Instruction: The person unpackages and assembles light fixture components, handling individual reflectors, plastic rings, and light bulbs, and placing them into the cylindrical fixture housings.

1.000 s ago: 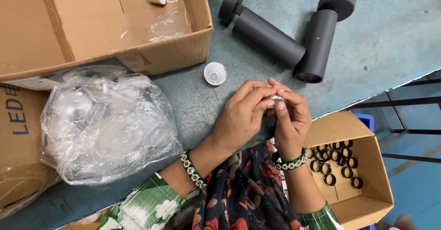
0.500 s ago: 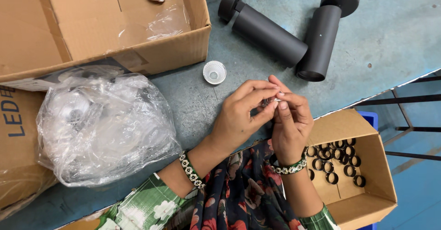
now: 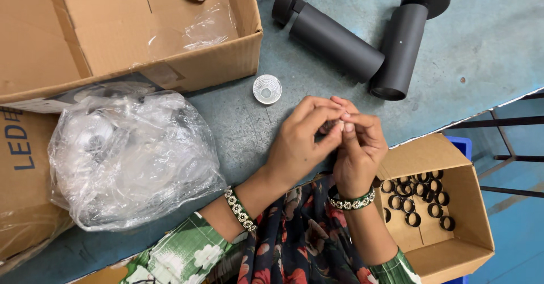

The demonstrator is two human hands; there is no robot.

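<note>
Head view looks down on our grey-green table (image 3: pixel 487 46), with things here from big to small. Biggest is the open brown carton (image 3: pixel 113 34) at the far left, then the clear plastic bag (image 3: pixel 130 153) bulging with pale parts at our left. Beyond our hands lie two black tube lamps (image 3: pixel 334 34) (image 3: pixel 402 46), their near ends just beside each other. A small box (image 3: pixel 436 204) of black rings (image 3: pixel 419 199) sticks out past the table edge at our right, and we cannot tell what bears it; a knock from our right elbow could tip it and scatter the rings. A white ribbed lens cup (image 3: pixel 267 88) stands alone on the table just beyond our hands. Our left hand (image 3: pixel 297 145) and right hand (image 3: pixel 360 153) meet above the near edge, fingers of both closed together on a tiny part (image 3: pixel 339 124) pinched at the fingertips; it is nearly hidden and we cannot tell its kind. Such a small piece, gripped only by fingertips over the edge, could slip into our lap or to the floor. A sweep of the left wrist might also send the cup rolling.
</note>
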